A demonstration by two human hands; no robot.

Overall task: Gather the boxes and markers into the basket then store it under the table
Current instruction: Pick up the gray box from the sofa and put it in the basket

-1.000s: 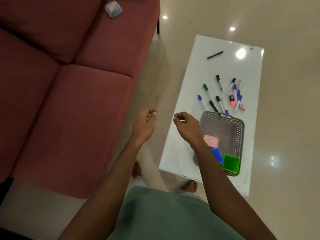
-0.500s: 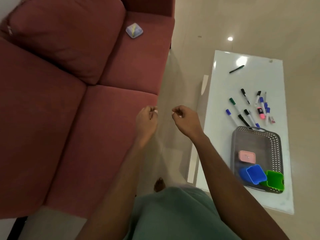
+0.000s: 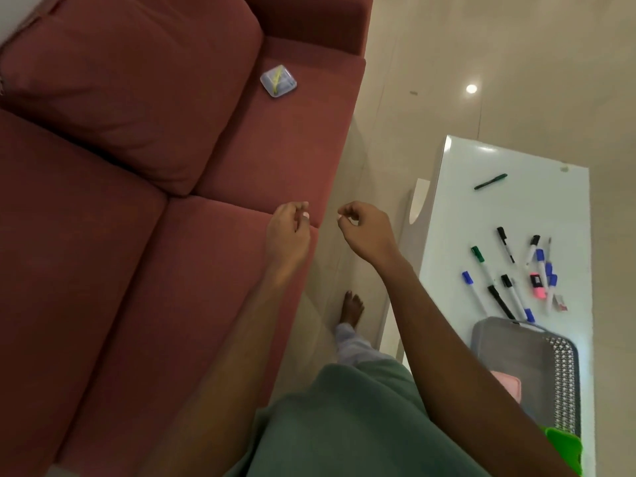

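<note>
Clear box stranded on the sofa far end, well apart from loosely curled, empty left hand and right hand, probably next.

The scene is dim and warm, lit from overhead. A round ceiling-light reflection glares on the glossy floor at one o'clock, and the white bench at three o'clock is the brightest surface, with a soft sheen along its far edge. The sofa falls into shadow at nine o'clock. Both forearms look dark and underexposed. Soft blur covers the whole view, strongest at the corners, where straight edges bow from wide-angle distortion.
</note>
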